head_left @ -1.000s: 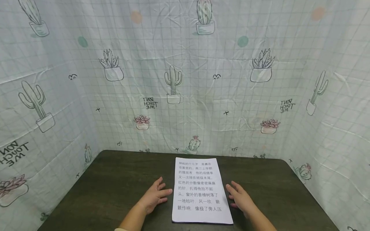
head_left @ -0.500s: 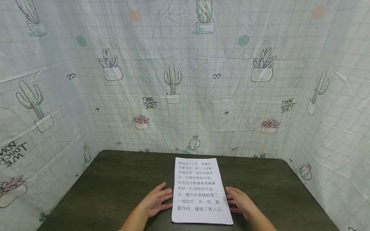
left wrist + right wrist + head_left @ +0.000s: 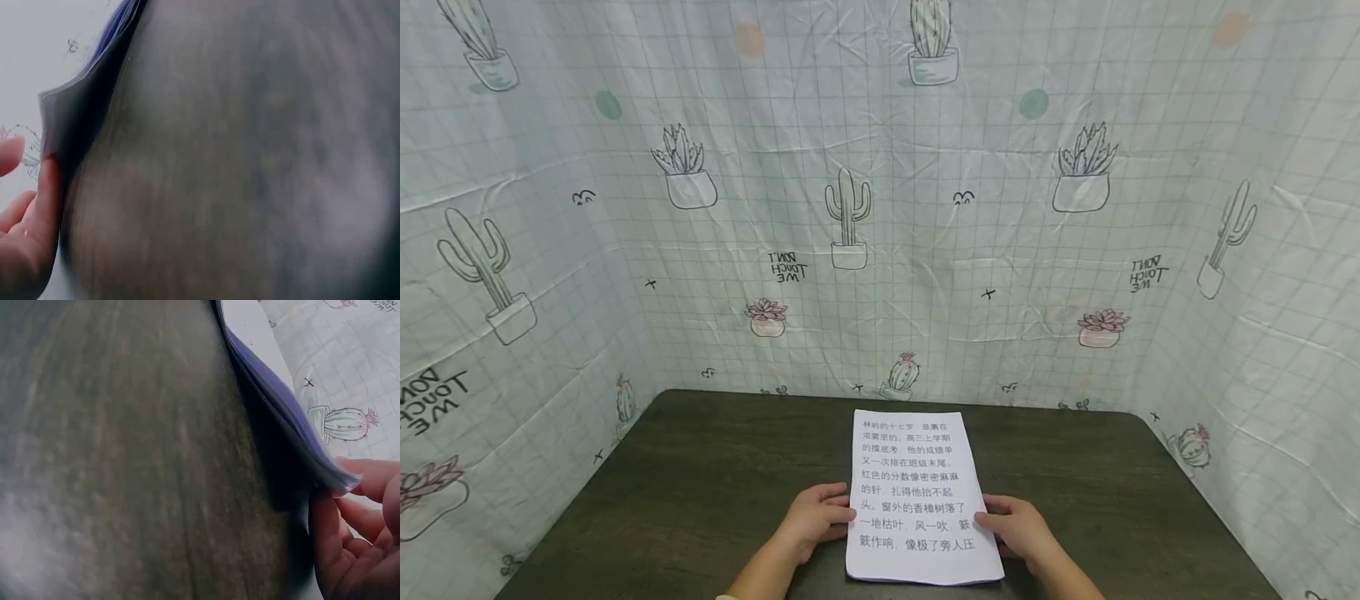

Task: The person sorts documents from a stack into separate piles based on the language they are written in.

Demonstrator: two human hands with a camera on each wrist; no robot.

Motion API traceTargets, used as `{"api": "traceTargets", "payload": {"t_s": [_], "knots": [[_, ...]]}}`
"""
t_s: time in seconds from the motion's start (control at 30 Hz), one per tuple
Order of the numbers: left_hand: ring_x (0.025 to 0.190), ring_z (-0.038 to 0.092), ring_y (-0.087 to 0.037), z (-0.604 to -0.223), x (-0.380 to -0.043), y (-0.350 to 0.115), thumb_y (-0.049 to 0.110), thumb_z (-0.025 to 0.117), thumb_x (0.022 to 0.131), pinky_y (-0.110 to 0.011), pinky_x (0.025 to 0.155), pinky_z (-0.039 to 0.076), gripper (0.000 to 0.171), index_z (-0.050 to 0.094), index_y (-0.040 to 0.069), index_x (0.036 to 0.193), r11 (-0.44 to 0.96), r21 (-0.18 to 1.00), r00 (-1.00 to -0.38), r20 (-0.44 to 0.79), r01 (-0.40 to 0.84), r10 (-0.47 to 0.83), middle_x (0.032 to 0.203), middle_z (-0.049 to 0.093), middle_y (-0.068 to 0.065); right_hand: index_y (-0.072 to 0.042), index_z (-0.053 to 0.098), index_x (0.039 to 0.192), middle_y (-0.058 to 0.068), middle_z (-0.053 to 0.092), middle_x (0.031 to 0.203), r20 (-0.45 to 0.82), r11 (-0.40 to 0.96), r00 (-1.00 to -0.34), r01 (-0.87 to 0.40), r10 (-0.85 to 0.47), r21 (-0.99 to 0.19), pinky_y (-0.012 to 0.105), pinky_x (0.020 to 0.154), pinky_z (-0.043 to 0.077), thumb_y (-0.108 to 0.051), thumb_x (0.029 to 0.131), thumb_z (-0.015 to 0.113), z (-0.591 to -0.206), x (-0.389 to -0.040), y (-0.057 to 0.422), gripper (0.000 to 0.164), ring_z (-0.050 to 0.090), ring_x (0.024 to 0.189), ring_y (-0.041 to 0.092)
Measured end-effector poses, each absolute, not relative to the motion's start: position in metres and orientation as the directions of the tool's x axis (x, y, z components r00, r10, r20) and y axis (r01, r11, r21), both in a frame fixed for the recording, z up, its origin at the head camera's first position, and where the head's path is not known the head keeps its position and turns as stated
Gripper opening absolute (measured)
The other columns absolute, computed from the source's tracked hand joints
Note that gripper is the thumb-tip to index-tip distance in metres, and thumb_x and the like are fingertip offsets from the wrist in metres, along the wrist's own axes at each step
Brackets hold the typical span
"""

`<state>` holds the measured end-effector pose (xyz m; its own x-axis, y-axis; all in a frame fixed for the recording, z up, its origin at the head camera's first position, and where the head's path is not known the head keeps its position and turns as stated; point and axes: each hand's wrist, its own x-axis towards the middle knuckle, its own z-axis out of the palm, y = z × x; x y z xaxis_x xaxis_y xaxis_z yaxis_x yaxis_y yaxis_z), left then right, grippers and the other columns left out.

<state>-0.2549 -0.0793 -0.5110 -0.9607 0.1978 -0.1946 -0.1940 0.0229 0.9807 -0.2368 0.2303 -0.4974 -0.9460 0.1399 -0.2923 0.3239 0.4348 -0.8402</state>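
A white stack of paper (image 3: 913, 492), printed with Chinese characters, lies on the dark table (image 3: 722, 450). My left hand (image 3: 815, 518) is at its left edge. In the left wrist view, an extended finger (image 3: 47, 187) touches the underside of the raised edge, while the thumb (image 3: 11, 155) stands a little apart from the page. At the right edge, my right hand (image 3: 1017, 529) pinches the stack, thumb on top and fingers below. The right wrist view shows the layered sheets (image 3: 287, 406) bent up toward the right fingertips (image 3: 325, 500).
A pale curtain (image 3: 887, 225) with a grid and cactus prints surrounds the table at the back and both sides. Dark wood tabletop extends to the left and right of the stack.
Both hands have come in and slightly toward me, from beside the stack to its edges. The right hand has taken hold of its edge, and the left fingers now touch it.
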Motion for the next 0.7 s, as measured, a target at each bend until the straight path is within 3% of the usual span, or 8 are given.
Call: {"api": "traceTargets", "payload": {"t_s": [0.17, 0.3, 0.7], "knots": [[0.082, 0.067, -0.016, -0.511, -0.255, -0.072, -0.009, 0.071, 0.076, -0.038, 0.074, 0.061, 0.058, 0.05, -0.017, 0.129, 0.11, 0.984, -0.981, -0.152, -0.139, 0.124, 0.104, 0.067, -0.024, 0.01, 0.053, 0.132, 0.015, 0.064, 0.089, -0.259, 0.433, -0.953, 0.303, 0.158, -0.849, 0.04, 0.064, 0.059, -0.007, 0.083, 0.071, -0.5, -0.235, 0.227, 0.055, 0.065, 0.073, 0.018], [0.077, 0.063, -0.015, -0.513, -0.255, -0.07, -0.011, 0.072, 0.073, -0.035, 0.07, 0.061, 0.054, 0.056, -0.013, 0.125, 0.172, 0.977, -0.988, -0.138, -0.124, 0.071, 0.092, 0.066, -0.016, 0.011, 0.054, 0.131, 0.014, 0.063, 0.085, -0.237, 0.427, -0.956, 0.29, 0.175, -0.856, 0.039, 0.063, 0.06, -0.005, 0.082, 0.071, -0.502, -0.234, 0.225, 0.054, 0.064, 0.071, 0.018], [0.073, 0.068, -0.016, -0.515, -0.256, -0.072, -0.008, 0.068, 0.076, -0.033, 0.069, 0.06, 0.046, 0.059, -0.014, 0.121, 0.162, 0.977, -0.99, -0.142, -0.137, 0.021, 0.086, 0.071, -0.013, 0.011, 0.062, 0.121, 0.013, 0.064, 0.085, -0.19, 0.436, -0.955, 0.275, 0.23, -0.857, 0.031, 0.06, 0.053, -0.008, 0.081, 0.072, -0.503, -0.235, 0.219, 0.046, 0.061, 0.072, 0.017]]}}
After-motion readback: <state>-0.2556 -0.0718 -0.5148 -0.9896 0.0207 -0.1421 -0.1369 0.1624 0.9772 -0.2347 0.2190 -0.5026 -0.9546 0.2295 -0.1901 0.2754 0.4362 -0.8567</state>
